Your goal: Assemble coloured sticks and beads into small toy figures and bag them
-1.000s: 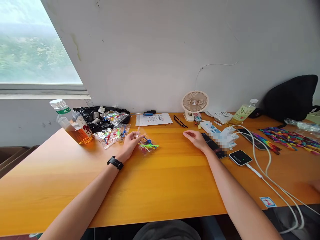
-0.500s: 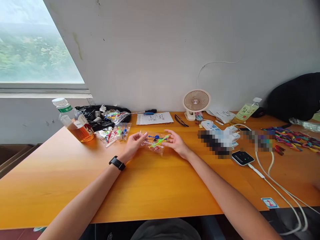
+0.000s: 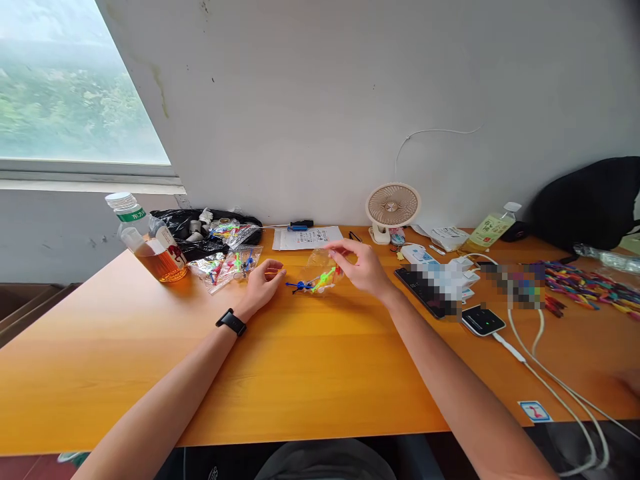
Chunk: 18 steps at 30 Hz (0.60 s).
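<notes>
Well, the right hand pinches the clear bag by its edge (left hand apart, empty, loosely curled). If unsealed, tilting could spill its plastic pieces.

Clear, see-through plastic bag; slender plastic pieces in it blue, lime green, some red. Flat orange-brown wooden table, faint streaky grain. Clear plastic bottle: amber liquid, white top, green neck band. Round beige fan, radiating ribs. Black-strapped wristwatch, all black. Small square white card: blue border, reddish figure. Pale grey wall, yellowish streak near window.
</notes>
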### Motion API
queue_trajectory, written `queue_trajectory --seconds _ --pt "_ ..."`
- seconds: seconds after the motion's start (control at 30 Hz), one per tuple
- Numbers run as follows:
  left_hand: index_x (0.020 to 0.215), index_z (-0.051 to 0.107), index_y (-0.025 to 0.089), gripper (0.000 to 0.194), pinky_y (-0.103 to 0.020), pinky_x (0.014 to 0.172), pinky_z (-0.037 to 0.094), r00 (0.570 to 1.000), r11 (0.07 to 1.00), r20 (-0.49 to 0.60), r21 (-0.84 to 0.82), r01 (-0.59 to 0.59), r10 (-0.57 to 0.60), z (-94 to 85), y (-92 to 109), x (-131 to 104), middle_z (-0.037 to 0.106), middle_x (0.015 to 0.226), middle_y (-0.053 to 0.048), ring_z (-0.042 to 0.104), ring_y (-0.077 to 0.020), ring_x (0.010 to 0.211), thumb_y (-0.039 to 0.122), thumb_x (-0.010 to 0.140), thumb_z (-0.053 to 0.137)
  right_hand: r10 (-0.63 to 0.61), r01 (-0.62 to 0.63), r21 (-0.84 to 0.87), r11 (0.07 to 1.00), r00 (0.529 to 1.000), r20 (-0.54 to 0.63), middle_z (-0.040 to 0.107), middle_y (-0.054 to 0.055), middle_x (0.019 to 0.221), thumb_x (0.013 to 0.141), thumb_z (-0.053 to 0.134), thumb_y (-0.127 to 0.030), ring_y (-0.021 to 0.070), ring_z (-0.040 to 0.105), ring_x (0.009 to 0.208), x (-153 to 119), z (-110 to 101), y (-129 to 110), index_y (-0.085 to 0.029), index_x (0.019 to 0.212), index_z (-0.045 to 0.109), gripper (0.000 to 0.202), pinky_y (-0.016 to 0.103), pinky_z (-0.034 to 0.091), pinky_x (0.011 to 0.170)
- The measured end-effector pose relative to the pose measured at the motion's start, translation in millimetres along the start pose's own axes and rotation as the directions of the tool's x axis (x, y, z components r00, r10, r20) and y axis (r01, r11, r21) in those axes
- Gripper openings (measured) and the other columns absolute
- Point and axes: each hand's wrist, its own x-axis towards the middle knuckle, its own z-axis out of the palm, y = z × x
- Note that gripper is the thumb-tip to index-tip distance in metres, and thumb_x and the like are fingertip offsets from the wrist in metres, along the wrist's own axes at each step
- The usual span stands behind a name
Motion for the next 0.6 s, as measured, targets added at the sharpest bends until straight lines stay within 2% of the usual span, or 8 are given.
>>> queue_trajectory --seconds 0.13,0.23,0.3,0.37,0.43,0.5,0.53,0.6 --pt "0.095 0.073 0.020 0.027 -0.038 0.086 0.055 0.996 0.996 -0.088 0.091 0.004 0.005 -6.1 -10 5 0.075 0.103 -0.009 0.070 -0.0245 0.089 0.041 0.079 0.080 -0.185 0.197 -0.137 0.971 0.978 0.095 0.078 0.006 0.103 0.099 0.059 -0.030 0.0234 0.070 0.094 31 -2 -49 -0.022 0.103 0.077 0.020 0.035 0.054 0.087" --pt "0.090 0.071 0.020 0.024 -0.042 0.091 0.052 0.984 0.989 -0.176 0.149 0.026 0.000 -17.1 -18 12 0.074 0.101 -0.010 0.067 -0.0273 0.093 0.039 0.077 0.080 -0.219 0.219 -0.161 0.962 0.976 0.023 0.074 0.003 0.091 0.097 0.061 -0.026 0.0203 0.067 0.086 57 -3 -58 -0.021 0.104 0.075 0.016 0.032 0.051 0.082" --pt "0.089 0.069 0.020 0.023 -0.044 0.094 0.051 0.976 0.983 -0.216 0.176 0.043 -0.004 -24.4 -21 17 0.073 0.100 -0.011 0.066 -0.0290 0.095 0.040 0.079 0.077 -0.199 0.187 -0.103 0.977 0.973 -0.120 0.069 0.001 0.088 0.096 0.061 -0.023 0.0185 0.065 0.085 75 0 -45 -0.021 0.111 0.070 0.018 0.030 0.050 0.080" --pt "0.088 0.069 0.020 0.023 -0.045 0.094 0.049 0.974 0.979 -0.227 0.196 0.052 -0.006 -29.2 -22 19 0.072 0.099 -0.012 0.065 -0.0300 0.096 0.042 0.081 0.073 -0.140 0.145 0.002 0.989 0.959 -0.248 0.065 0.001 0.088 0.095 0.056 -0.023 0.0175 0.066 0.088 93 8 -21 -0.021 0.109 0.066 0.017 0.029 0.051 0.080" --pt "0.088 0.069 0.020 0.024 -0.045 0.093 0.049 0.979 0.978 -0.203 0.205 0.044 -0.002 -30.8 -21 19 0.073 0.098 -0.012 0.066 -0.0301 0.094 0.044 0.085 0.068 0.040 -0.020 0.072 0.997 0.956 -0.292 0.067 0.005 0.092 0.095 0.049 -0.024 0.0173 0.066 0.085 107 19 6 -0.018 0.103 0.066 0.020 0.030 0.054 0.080" --pt "0.090 0.070 0.020 0.027 -0.043 0.092 0.049 0.989 0.979 -0.149 0.204 0.020 0.011 -29.9 -17 17 0.074 0.098 -0.012 0.067 -0.0297 0.094 0.046 0.089 0.063 0.250 -0.249 0.031 0.968 0.953 -0.171 0.070 0.011 0.113 0.098 0.038 -0.023 0.0177 0.069 0.091 116 31 30 -0.017 0.116 0.065 0.033 0.032 0.057 0.084" --pt "0.091 0.071 0.020 0.028 -0.043 0.091 0.049 0.993 0.980 -0.115 0.200 0.004 0.019 -29.0 -14 16 0.075 0.098 -0.011 0.067 -0.0295 0.094 0.046 0.090 0.061 0.272 -0.274 0.007 0.962 0.954 -0.122 0.070 0.013 0.121 0.099 0.036 -0.023 0.0188 0.070 0.096 117 37 39 -0.016 0.122 0.065 0.037 0.034 0.057 0.087" --pt "0.092 0.073 0.021 0.027 -0.041 0.089 0.050 0.998 0.981 -0.042 0.191 -0.027 0.036 -28.0 -8 12 0.077 0.100 -0.010 0.068 -0.0291 0.096 0.043 0.092 0.057 0.285 -0.286 -0.049 0.957 0.958 -0.027 0.070 0.015 0.127 0.100 0.044 -0.028 0.0227 0.071 0.106 115 47 50 -0.017 0.127 0.066 0.037 0.038 0.057 0.093"
